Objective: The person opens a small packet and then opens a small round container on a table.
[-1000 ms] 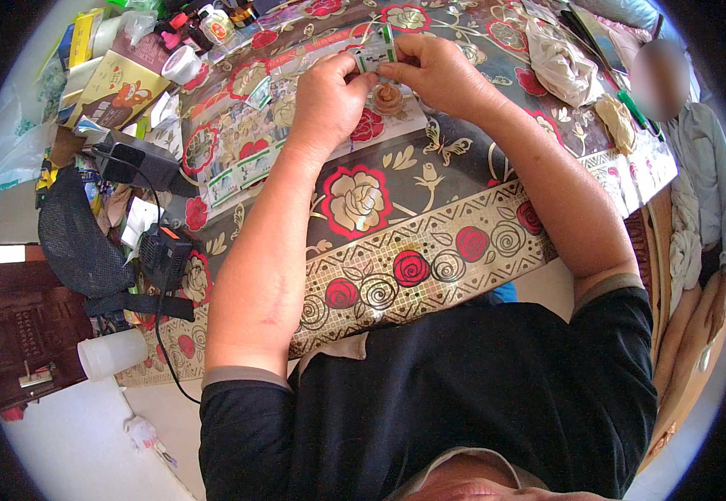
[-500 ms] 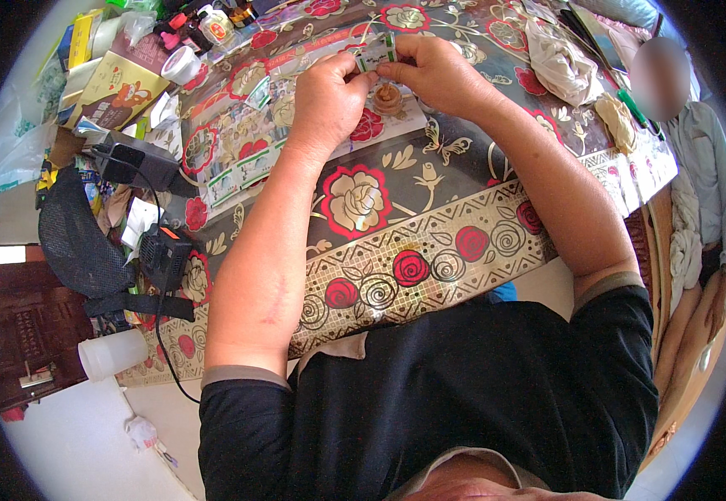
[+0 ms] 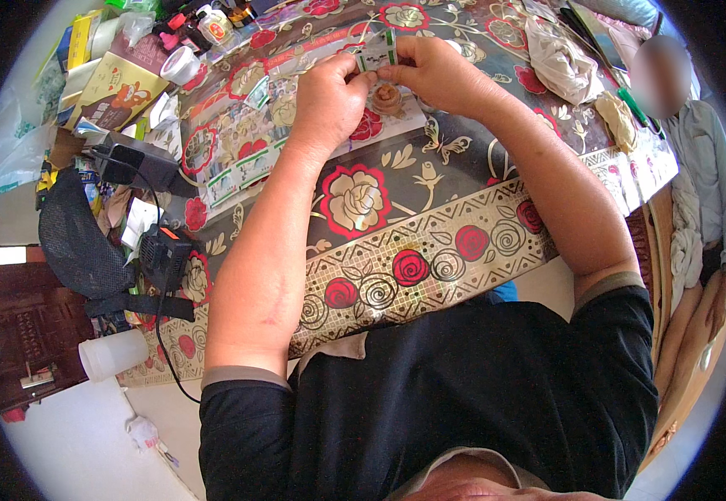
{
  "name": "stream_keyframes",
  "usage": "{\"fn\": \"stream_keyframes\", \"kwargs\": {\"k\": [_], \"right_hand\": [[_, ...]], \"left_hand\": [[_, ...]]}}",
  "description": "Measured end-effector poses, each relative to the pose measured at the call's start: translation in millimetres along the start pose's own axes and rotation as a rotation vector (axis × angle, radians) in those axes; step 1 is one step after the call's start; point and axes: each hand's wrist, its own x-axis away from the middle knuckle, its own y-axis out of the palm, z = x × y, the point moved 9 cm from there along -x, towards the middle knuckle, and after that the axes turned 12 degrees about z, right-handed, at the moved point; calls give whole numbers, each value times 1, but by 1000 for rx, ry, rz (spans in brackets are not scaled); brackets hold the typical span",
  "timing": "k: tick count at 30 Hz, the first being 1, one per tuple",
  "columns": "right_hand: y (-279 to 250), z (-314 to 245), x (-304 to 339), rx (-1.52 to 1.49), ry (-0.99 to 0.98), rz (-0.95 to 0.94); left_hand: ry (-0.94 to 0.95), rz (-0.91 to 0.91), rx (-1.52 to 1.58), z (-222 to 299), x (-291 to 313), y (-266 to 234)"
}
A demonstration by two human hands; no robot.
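Over the far part of the table, my left hand [image 3: 331, 98] and my right hand [image 3: 442, 75] pinch a small white-and-green packet [image 3: 377, 56] between them, one at each side. Its printed face is partly covered by my fingers. Just below the packet stands a small round jar [image 3: 387, 98] with brown contents, on a pale printed sheet [image 3: 404, 122]. To the left of my left hand, several more white-and-green packets [image 3: 237, 177] lie flat on the sheet. Another small packet [image 3: 258, 93] rests further up, at an angle.
A flowered tablecloth [image 3: 430, 154] covers the table. On the left are a brown-and-yellow box [image 3: 121, 88], a white cup [image 3: 181, 65], a black device [image 3: 165, 255] with a cable and a black mesh bag [image 3: 83, 230]. On the right lie crumpled white cloth [image 3: 563, 63] and green-handled scissors [image 3: 632, 105]; a person [image 3: 705, 159] sits beyond.
Both hands stay in nearly the same place. The packet between them has shifted very slightly, with my right hand turning a little.
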Motion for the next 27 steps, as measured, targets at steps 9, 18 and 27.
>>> {"fn": "stream_keyframes", "kwargs": {"k": [9,18,27], "right_hand": [[1,-1,0,53,17,-90],[0,-3,0,66,14,-110],[-3,3,2,35,21,-67]], "left_hand": [[-4,-4,9,2,0,0],[-113,-7,69,-4,2,1],[-148,-37,71,-5,3,5]]}}
